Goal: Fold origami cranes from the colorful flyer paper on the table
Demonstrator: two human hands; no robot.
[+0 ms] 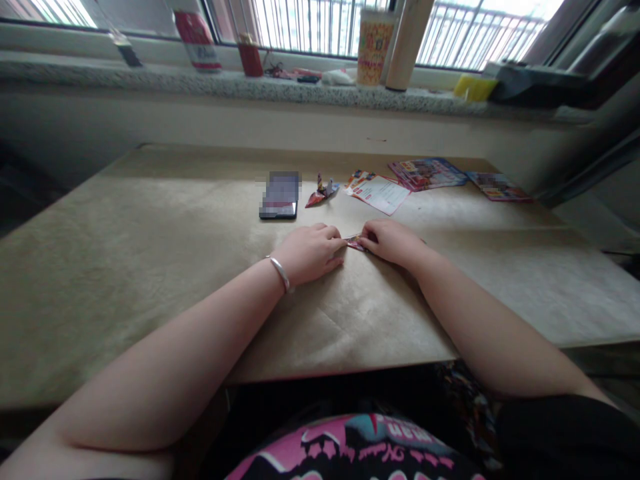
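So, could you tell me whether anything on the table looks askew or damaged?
Nothing stands out. The left hand and right hand pinch a small folded paper on the brown-papered table; the phone, origami figure and leaflets look intact.

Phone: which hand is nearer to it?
Left. The left hand lies just below and slightly right of the phone. The right hand is farther right, past the small folded paper that both hands pinch.

Paper-covered table (150,267) below bright barred window (320,27).
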